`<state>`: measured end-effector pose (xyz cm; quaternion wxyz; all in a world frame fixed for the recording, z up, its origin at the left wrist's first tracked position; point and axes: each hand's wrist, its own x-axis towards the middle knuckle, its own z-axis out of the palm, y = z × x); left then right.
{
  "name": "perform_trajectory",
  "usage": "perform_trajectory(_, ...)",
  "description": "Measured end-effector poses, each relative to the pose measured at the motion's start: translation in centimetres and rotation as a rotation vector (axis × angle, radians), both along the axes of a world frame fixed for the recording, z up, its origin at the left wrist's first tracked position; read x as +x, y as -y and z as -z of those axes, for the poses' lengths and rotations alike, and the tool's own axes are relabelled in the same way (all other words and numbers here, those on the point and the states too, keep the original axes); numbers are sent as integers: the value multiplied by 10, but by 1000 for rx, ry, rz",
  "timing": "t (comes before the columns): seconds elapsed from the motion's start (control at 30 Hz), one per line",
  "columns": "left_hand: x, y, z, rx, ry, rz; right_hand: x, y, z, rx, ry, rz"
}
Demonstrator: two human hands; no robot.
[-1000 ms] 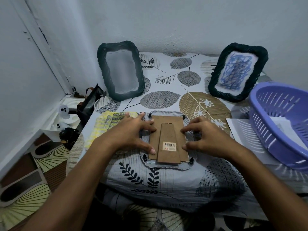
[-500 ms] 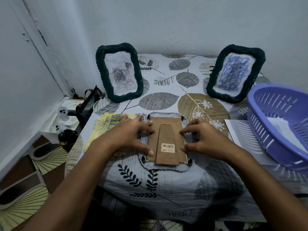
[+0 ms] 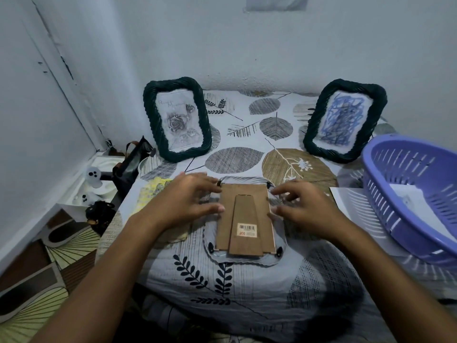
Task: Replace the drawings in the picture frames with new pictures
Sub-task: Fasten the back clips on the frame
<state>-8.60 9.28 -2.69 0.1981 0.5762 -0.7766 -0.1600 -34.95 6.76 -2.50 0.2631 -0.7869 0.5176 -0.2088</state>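
Leaf-patterned cloth covers the worktop (image 3: pixel 237 157) in a pale corner. From the head view, a frame (image 3: pixel 244 261) lies face down at the near middle, its cardboard backing (image 3: pixel 244 206) up. The left hand (image 3: pixel 190 201) and right hand (image 3: pixel 301 206) flank it, fingers loosely spread on its upper edges, gripping nothing. Corner clips (image 3: pixel 279 250) probably need turning evenly before anything shifts.

Barcode sticker (image 3: pixel 247 229) reading "200" on cardboard frame back (image 3: pixel 244 219)
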Motion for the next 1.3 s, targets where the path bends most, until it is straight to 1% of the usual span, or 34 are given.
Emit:
perform_trajectory(0.07,3,10,-1,-146,-84,-61,0,11,-1,-25,96,63)
perform_trajectory(0.13,6,24,-1,-194,-59,-91,1,24,0,-40,123,111)
perform_trajectory(0.2,10,42,1,-144,13,-74,3,40,4,-38,101,118)
perform_trajectory(0.33,12,67,5,-23,129,20,8,60,5,-1,7,57)
perform_trajectory(0.43,14,77,8,8,159,47,11,64,4,36,13,27)
perform_trajectory(0.73,15,89,6,33,129,137,5,70,15,92,108,10)
perform_trajectory(1.0,17,92,6,36,90,170,6,74,12,119,112,1)
perform_trajectory(1.3,18,91,9,40,34,172,7,76,16,88,108,-13)
